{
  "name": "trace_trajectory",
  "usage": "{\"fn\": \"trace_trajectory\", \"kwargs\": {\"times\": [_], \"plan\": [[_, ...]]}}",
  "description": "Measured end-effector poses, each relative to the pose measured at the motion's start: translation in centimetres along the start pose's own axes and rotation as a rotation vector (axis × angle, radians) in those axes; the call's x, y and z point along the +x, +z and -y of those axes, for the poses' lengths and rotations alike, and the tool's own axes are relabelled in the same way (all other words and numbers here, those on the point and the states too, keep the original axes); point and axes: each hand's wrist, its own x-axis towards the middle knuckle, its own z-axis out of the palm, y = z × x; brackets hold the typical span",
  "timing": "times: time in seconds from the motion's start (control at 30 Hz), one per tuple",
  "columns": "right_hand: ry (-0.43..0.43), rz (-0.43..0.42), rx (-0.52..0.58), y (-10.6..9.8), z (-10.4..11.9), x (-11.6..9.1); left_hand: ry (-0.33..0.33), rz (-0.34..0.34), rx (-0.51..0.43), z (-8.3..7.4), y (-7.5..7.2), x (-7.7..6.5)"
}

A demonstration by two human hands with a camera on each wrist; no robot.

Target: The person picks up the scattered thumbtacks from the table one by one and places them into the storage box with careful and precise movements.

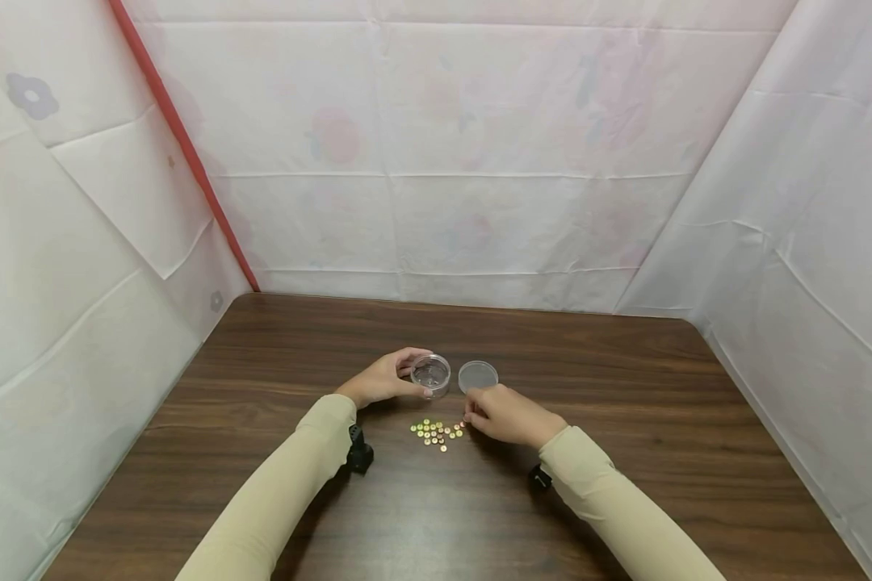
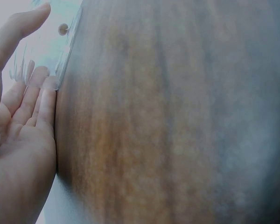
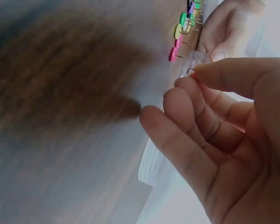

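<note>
Head view: clear container grasped by left grip, positioned left and slightly beyond right grip, where small tack is seemingly pinched; loose tacks spread on tabletop just left.

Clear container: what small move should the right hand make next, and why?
Probably bring the right hand over the clear container and let go: it seems to pinch one thumbtack, while the left hand grips the open container and other thumbtacks lie loose on the table.
</note>
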Motion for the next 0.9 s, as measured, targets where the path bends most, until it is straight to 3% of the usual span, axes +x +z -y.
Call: {"fn": "trace_trajectory", "kwargs": {"times": [0.2, 0.47, 0.9], "plan": [[-0.036, -0.053, 0.009, -0.5, 0.1, 0.6, 0.014, 0.013, -0.007, 0.1, -0.1, 0.1], [-0.003, -0.167, -0.044, -1.1, 0.6, 2.1, 0.001, 0.045, -0.026, -2.6, -0.2, -1.2], [-0.001, -0.241, -0.091, -1.0, 1.1, 4.6, -0.019, 0.036, -0.048, -2.5, -0.1, -1.3]]}}
